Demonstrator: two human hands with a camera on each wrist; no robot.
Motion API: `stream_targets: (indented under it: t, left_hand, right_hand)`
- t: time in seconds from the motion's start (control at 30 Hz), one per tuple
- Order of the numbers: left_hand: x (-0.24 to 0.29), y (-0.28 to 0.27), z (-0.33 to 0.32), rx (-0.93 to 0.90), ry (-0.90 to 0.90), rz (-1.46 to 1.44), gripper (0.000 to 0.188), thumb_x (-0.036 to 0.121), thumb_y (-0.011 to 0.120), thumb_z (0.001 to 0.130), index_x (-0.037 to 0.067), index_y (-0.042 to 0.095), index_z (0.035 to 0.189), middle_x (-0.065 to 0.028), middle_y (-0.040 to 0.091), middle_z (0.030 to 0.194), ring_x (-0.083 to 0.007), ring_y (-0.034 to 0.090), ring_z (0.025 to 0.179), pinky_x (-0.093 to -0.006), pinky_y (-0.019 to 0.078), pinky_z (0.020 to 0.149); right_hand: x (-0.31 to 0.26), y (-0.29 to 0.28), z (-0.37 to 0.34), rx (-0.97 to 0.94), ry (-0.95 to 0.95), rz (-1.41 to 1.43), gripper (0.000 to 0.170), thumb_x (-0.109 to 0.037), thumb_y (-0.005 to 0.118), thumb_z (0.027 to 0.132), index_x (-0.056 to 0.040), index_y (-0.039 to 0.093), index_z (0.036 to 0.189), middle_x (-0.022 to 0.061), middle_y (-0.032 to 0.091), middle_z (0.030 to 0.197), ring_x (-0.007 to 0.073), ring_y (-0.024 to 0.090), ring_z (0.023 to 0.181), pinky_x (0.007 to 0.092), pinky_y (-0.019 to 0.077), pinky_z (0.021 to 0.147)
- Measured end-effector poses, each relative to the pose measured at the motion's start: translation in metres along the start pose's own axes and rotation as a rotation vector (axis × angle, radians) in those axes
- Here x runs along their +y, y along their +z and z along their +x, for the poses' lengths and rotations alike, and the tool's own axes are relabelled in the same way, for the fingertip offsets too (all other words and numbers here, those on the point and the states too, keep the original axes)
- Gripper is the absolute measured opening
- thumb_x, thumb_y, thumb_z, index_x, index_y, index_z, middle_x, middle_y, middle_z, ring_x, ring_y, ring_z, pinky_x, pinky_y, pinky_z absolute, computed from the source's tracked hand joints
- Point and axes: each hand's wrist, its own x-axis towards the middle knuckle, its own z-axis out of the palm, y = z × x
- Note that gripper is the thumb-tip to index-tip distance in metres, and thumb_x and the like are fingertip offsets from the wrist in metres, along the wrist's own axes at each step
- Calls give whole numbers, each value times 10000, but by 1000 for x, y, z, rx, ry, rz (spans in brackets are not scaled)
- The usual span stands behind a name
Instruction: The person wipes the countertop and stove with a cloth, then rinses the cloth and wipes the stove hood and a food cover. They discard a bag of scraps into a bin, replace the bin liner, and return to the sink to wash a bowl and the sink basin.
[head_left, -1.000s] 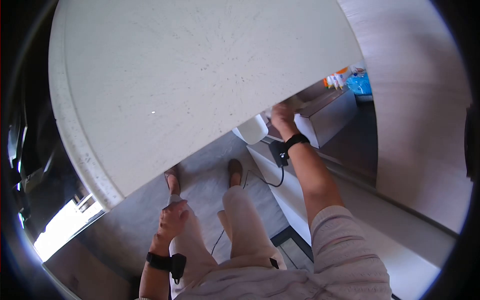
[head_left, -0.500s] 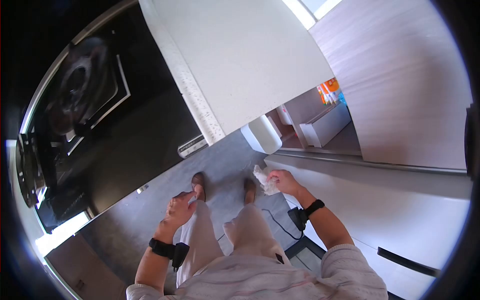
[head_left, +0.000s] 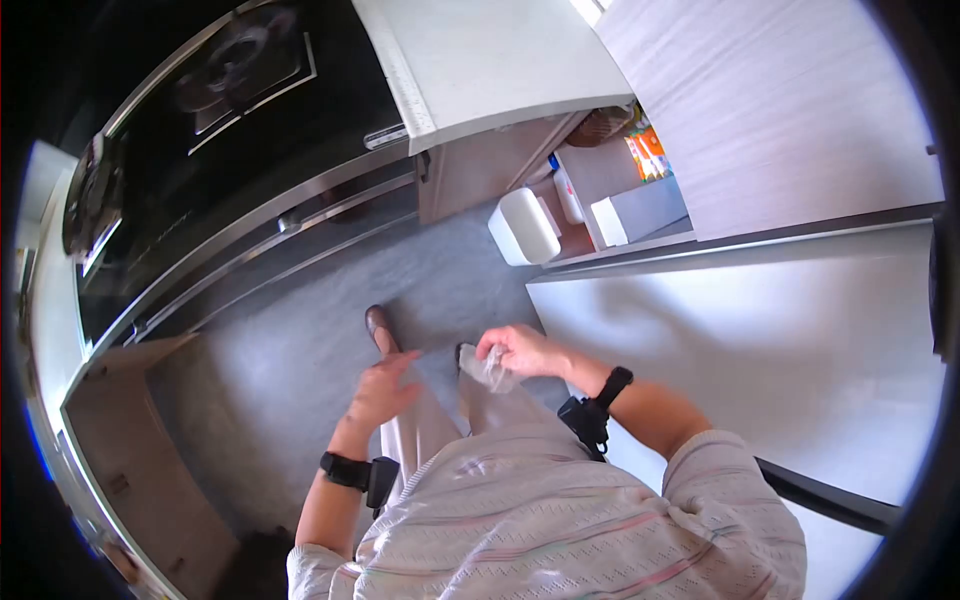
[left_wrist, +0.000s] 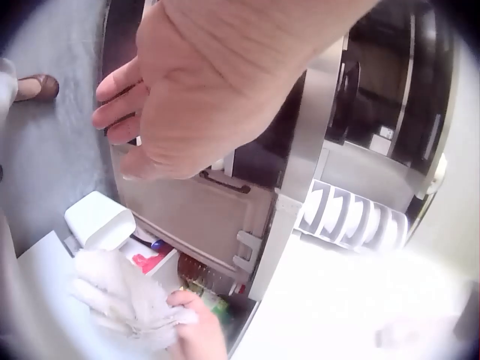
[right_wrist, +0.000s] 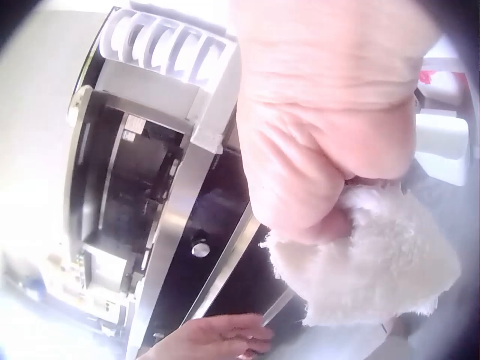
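My right hand (head_left: 528, 352) pinches a crumpled, whitish translucent cloth or bag (head_left: 487, 368) in front of my body. Up close in the right wrist view, the material (right_wrist: 367, 262) looks white with ragged edges, and the fingers of my right hand (right_wrist: 322, 142) curl round its top. My left hand (head_left: 382, 388) is held out to the left of it with relaxed fingers and nothing in them. In the left wrist view my left hand (left_wrist: 202, 90) hangs above the floor and cabinet front, apart from the white material (left_wrist: 124, 296).
An open drawer (head_left: 640, 240) at the right holds boxes and an orange packet (head_left: 648, 155). A white bin (head_left: 525, 228) stands at its left end. Beyond are a pale counter (head_left: 500, 60) and a black stove (head_left: 340, 90); a white drawer front (head_left: 760, 330) lies right.
My right hand has come out from under the counter edge by the drawer, with the white material, towards my body. My left hand has moved slightly right. The view has shifted, showing more stove and floor.
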Motion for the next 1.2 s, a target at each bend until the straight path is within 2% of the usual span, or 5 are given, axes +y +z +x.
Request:
stream_targets:
  t: [0.07,0.27,0.9,0.97,1.2]
  left_hand:
    - [24,14,-12,20,329,42,448,178,663,676,76,566,1102,-135,609,1002,-294,589,908,-361,463,823]
    - [23,13,-47,-292,123,132,451,349,672,664,52,611,998,-150,628,926,-299,602,872,-361,465,750]
    - [-292,-130,-390,537,-364,-355,248,173,607,722,22,623,918,-126,615,688,-191,609,652,-304,478,624]
    - [-311,-143,-393,644,-350,-427,168,78,602,751,-17,608,889,-24,595,676,-78,526,615,-241,452,585]
    - [-379,-168,-409,756,-410,-660,184,169,603,751,24,631,860,-86,622,675,-146,591,619,-278,473,613]
  right_hand:
    - [-9,17,-11,-90,6,16,253,16,489,712,-31,594,938,88,617,827,162,583,806,284,453,728]
    - [-39,60,-22,-128,-70,456,216,8,483,821,-26,565,1017,12,591,896,92,546,830,242,452,755]
    - [-203,418,148,-544,4,138,234,-190,484,905,-87,564,1099,-17,598,951,79,545,861,257,467,730]
    - [-216,427,174,-544,58,137,261,-251,482,903,-95,562,1097,-8,597,961,110,564,858,294,493,703]
    - [-285,451,255,-405,153,384,299,-268,471,907,-58,540,1109,53,587,1048,186,583,930,360,489,783]
